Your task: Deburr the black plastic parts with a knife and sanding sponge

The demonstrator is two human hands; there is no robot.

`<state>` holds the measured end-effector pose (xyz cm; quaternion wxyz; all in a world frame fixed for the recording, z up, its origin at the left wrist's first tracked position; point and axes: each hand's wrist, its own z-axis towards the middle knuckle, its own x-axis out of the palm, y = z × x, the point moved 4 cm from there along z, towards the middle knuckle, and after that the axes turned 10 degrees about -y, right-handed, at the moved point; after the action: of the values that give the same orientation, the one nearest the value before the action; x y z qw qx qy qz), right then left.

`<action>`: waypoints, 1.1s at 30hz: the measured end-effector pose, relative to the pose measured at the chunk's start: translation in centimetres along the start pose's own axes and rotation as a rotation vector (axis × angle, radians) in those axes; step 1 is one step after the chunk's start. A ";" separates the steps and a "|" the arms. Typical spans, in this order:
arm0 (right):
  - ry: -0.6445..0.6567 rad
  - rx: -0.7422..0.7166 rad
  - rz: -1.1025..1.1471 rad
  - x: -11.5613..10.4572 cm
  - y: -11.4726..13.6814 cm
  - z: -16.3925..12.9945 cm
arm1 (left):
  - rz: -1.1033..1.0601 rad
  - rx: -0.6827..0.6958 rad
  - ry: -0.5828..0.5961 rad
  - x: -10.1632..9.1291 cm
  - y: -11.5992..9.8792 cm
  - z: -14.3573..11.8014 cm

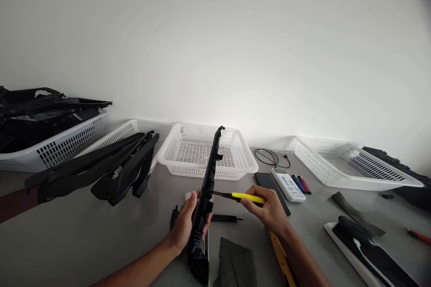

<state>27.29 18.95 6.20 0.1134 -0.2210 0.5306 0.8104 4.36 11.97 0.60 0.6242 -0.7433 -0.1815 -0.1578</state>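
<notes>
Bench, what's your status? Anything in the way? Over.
Left grip around long black part. Right grip holding yellow-handled tool, tip at the part, contact unclear. Nothing visibly blocking it.

Upper part of the view is filled by a plain, pale grey-white wall [215, 45], lit softly and unevenly, brightest patch seen low near the middle, shading off toward the sides, and its lower edge is met by a smooth grey counter [101, 233], left dimmer at lower left.
</notes>
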 end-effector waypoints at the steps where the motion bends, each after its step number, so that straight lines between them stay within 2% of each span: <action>1: -0.007 0.003 0.001 0.0 0.0 0.0 | 0.003 -0.006 -0.003 0.0 0.0 0.0; 5: 0.032 0.007 0.011 0.3 0.2 -0.1 | 0.010 -0.029 -0.015 0.1 -0.1 0.0; 10: -0.026 0.020 -0.015 0.3 0.1 0.0 | 0.047 -0.051 -0.026 0.1 0.3 -0.2; 16: -0.065 -0.002 -0.005 0.2 -0.1 0.0 | 0.115 0.027 0.088 0.6 -0.6 -0.6; 19: -0.034 -0.002 0.011 0.5 -0.1 -0.1 | 0.163 0.056 0.143 0.9 -1.0 -0.8; 33: -0.063 0.018 -0.052 0.3 -0.1 0.0 | 0.202 0.075 0.163 1.0 -1.0 -1.0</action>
<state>27.11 18.98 5.98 0.1530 -0.2082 0.5280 0.8090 4.78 11.24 2.12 0.6769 -0.7187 -0.0602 -0.1469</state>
